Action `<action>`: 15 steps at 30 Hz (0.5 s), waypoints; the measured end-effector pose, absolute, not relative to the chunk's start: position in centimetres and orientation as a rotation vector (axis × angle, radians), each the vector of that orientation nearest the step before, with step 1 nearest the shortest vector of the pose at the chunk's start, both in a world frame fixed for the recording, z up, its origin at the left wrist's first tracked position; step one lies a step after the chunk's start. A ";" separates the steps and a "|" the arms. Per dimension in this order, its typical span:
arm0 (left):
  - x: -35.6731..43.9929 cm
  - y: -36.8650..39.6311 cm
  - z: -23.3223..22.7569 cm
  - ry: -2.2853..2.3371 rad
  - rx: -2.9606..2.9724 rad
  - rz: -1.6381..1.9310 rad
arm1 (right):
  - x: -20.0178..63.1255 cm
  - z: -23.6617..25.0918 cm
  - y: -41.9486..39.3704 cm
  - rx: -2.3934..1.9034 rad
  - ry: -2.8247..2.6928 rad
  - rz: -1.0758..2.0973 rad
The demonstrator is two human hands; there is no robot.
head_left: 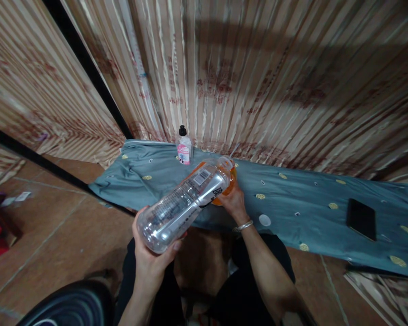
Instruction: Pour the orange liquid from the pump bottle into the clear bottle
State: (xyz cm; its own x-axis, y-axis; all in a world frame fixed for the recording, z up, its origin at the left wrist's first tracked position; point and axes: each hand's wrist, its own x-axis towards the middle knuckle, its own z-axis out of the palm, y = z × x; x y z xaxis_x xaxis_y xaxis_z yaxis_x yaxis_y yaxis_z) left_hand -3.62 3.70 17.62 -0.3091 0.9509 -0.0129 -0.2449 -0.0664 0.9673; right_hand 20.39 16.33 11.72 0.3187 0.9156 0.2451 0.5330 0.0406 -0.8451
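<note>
My left hand (153,258) grips the base of a clear plastic bottle (183,203), tilted with its neck pointing away toward an orange cup (229,181). My right hand (233,201) holds that orange cup from below, at the edge of a teal cloth (292,199). The bottle's mouth sits at the cup's rim. A white bottle cap (264,220) lies on the cloth just right of my right wrist, which wears a silver bracelet.
A small pink-labelled bottle with a black cap (184,146) stands at the back of the cloth. A black phone (361,219) lies on the cloth at right. Striped curtains hang behind. Brown tiled floor lies at left, with red items at the far left edge.
</note>
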 end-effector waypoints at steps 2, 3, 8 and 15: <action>-3.7 3.8 17.7 1.224 0.876 1.562 | 20.4 11.8 16.3 -1.619 -1.345 0.498; -3.7 3.8 17.7 1.223 0.879 1.559 | 20.3 11.9 16.3 -1.622 -1.342 0.501; -2.8 3.7 19.0 1.228 0.871 1.588 | 20.4 12.0 16.1 -1.623 -1.318 0.548; -1.9 3.6 20.7 1.240 0.854 1.575 | 20.9 11.6 16.0 -1.571 -1.360 0.617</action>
State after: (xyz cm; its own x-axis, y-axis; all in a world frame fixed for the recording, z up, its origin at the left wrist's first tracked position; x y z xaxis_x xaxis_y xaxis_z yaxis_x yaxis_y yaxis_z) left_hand -1.90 3.62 20.74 -0.3299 0.9438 -0.0218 -0.2424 -0.0624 0.9682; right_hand 20.90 16.01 11.57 0.2585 0.9458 0.1965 0.4751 0.0526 -0.8784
